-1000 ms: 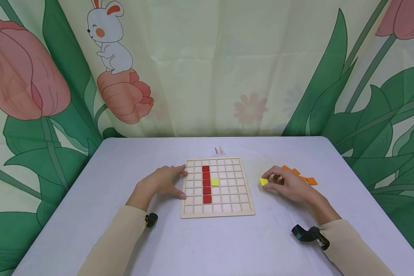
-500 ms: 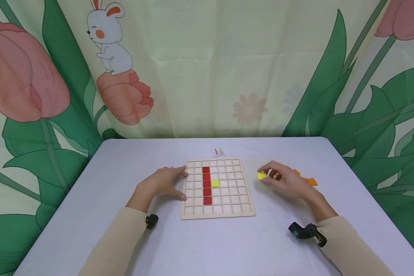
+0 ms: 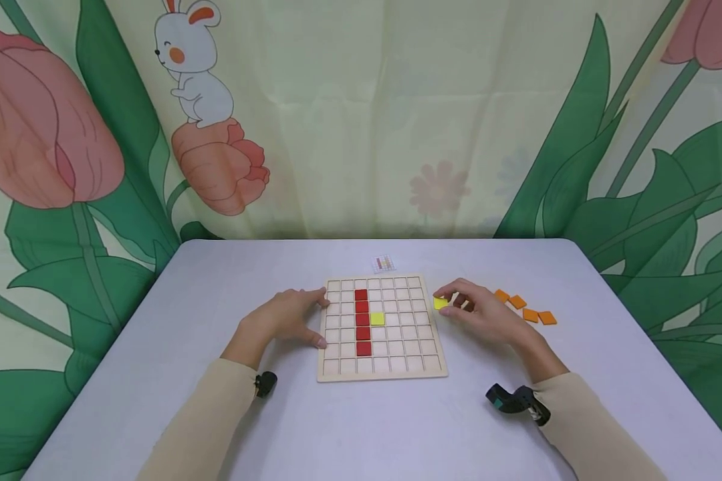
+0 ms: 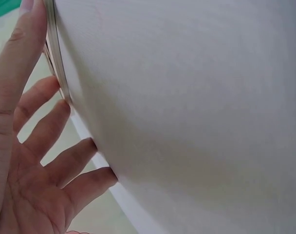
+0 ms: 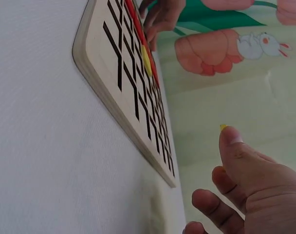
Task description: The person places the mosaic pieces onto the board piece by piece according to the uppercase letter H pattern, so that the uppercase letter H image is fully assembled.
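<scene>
A wooden grid board (image 3: 382, 378) lies flat on the white table. Several red square tiles (image 3: 362, 320) fill one column of it, with a yellow tile (image 3: 377, 318) set right beside that column. My left hand (image 3: 277, 322) rests along the board's left edge, thumb and fingers spread and touching the rim. Between thumb and fingertips, my right hand (image 3: 484, 312) pinches another yellow tile (image 3: 440, 303) just off the board's right edge. In the right wrist view only a small corner of that held tile (image 5: 223, 127) shows past the thumb.
Several orange tiles (image 3: 530, 315) lie loose to the right, behind the right hand. A small printed card (image 3: 383, 263) showing a coloured grid sits beyond the board's far edge. A patterned curtain (image 3: 337, 133) hangs behind the table.
My right hand has moved left toward the board, carrying the yellow tile, and more of the orange tiles now shows. The left hand stays on the board's edge.
</scene>
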`<state>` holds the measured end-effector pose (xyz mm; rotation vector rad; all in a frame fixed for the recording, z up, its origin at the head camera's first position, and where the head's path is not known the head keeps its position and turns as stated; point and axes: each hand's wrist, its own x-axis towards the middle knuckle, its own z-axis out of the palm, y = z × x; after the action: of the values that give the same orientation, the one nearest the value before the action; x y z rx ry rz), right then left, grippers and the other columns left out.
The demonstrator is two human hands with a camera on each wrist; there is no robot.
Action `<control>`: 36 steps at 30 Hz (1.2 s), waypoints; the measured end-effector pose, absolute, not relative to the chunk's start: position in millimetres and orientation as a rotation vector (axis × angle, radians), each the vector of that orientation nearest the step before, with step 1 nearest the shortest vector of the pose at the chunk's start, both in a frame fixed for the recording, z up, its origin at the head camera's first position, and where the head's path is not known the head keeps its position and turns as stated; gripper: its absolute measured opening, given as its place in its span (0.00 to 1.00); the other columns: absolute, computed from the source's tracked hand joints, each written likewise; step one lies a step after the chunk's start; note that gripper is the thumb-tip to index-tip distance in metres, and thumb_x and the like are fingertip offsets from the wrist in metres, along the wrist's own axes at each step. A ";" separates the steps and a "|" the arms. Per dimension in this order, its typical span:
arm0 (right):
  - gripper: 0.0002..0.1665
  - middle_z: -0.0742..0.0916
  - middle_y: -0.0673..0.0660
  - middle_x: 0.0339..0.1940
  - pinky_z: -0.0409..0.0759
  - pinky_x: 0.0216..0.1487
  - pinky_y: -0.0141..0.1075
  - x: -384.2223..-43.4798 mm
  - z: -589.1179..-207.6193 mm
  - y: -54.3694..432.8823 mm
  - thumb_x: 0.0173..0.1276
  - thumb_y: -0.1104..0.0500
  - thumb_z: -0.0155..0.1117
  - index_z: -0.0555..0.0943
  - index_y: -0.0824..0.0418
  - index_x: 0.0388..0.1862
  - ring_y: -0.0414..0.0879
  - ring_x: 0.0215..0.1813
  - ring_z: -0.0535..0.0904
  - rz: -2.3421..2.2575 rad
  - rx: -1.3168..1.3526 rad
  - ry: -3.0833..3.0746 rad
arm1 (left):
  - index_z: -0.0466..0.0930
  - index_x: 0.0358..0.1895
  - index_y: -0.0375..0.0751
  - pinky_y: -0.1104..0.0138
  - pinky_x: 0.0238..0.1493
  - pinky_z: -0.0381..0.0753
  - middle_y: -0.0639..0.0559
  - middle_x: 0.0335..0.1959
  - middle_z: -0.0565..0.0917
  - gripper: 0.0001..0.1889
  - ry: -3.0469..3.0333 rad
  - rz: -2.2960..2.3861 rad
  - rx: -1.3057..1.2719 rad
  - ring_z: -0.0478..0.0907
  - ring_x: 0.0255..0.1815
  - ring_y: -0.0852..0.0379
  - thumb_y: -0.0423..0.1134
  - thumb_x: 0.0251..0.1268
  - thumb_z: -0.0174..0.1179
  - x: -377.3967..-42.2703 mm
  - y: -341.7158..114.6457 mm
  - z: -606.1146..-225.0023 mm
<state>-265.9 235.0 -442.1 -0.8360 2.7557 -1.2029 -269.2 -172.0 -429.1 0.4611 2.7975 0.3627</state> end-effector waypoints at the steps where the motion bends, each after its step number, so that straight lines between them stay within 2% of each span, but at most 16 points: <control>1: 0.18 0.84 0.47 0.52 0.80 0.41 0.35 -266.3 -442.2 232.2 0.72 0.52 0.70 0.83 0.52 0.59 0.48 0.44 0.79 -1.204 -0.836 2.753 | 0.74 0.70 0.58 0.46 0.71 0.72 0.48 0.74 0.73 0.49 2.797 0.363 0.460 0.71 0.73 0.42 0.65 0.39 0.81 -269.0 -171.6 -428.2; 15: 0.19 0.84 0.50 0.53 0.80 0.43 0.35 -274.0 -443.5 195.4 0.71 0.55 0.71 0.83 0.56 0.60 0.49 0.46 0.79 -1.310 -0.867 2.653 | 0.73 0.71 0.59 0.44 0.72 0.70 0.48 0.76 0.72 0.49 2.782 0.373 0.422 0.69 0.74 0.41 0.64 0.39 0.81 -268.3 -171.1 -427.3; 23: 0.20 0.83 0.51 0.55 0.77 0.36 0.33 -274.9 -445.7 182.7 0.71 0.55 0.71 0.82 0.55 0.60 0.50 0.44 0.77 -1.347 -0.827 2.624 | 0.74 0.71 0.58 0.45 0.72 0.70 0.48 0.75 0.72 0.49 2.781 0.374 0.458 0.68 0.74 0.42 0.63 0.40 0.81 -270.6 -171.7 -427.6; 29: 0.20 0.82 0.51 0.51 0.75 0.38 0.35 -278.0 -444.0 173.0 0.71 0.53 0.71 0.83 0.53 0.60 0.49 0.41 0.76 -1.291 -0.811 2.619 | 0.73 0.72 0.57 0.45 0.73 0.69 0.48 0.76 0.71 0.50 2.781 0.370 0.443 0.68 0.75 0.41 0.63 0.40 0.81 -270.8 -172.3 -427.0; 36: 0.20 0.81 0.52 0.53 0.78 0.41 0.36 -281.1 -446.2 165.2 0.71 0.54 0.71 0.83 0.52 0.60 0.50 0.41 0.79 -1.263 -0.788 2.557 | 0.72 0.73 0.58 0.44 0.73 0.69 0.47 0.76 0.71 0.51 2.777 0.376 0.434 0.67 0.76 0.41 0.63 0.39 0.82 -269.9 -172.1 -429.0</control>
<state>-281.1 165.2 -446.2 -0.7876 2.5573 -1.2631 -269.9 -172.1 -429.0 0.4339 2.7772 0.3759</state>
